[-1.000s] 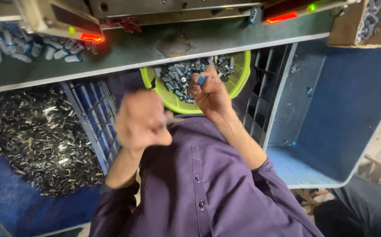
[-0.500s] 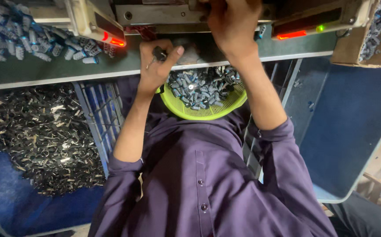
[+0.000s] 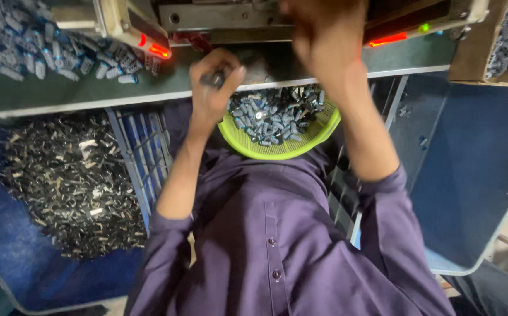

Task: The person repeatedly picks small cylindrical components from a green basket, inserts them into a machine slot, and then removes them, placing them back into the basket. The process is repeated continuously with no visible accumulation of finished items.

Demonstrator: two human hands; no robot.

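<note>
Nearest to me, my purple buttoned shirt (image 3: pixel 265 246) fills the lower middle of the view. On my lap sits a yellow-green mesh basket (image 3: pixel 277 149), holding a heap of small grey metal parts (image 3: pixel 274 114). To my left, a blue bin (image 3: pixel 25 275) holds a dark pile of metal scrap pieces (image 3: pixel 60 181), with a blue slatted crate (image 3: pixel 142 152) standing between it and me.

My left hand (image 3: pixel 216 85) is raised just above the basket's left rim, at the edge of the green bench (image 3: pixel 60 93). Its fingers are curled together, pinching one small dark metal part (image 3: pixel 213 77).

My right hand (image 3: pixel 324 41) is higher and farther, up against the machine (image 3: pixel 224 17). It is blurred; I cannot tell whether its fingers grip anything.

Farther left on the bench lies a scatter of pale blue-grey parts (image 3: pixel 19 44). A cardboard box (image 3: pixel 488 47) sits at far right.
</note>
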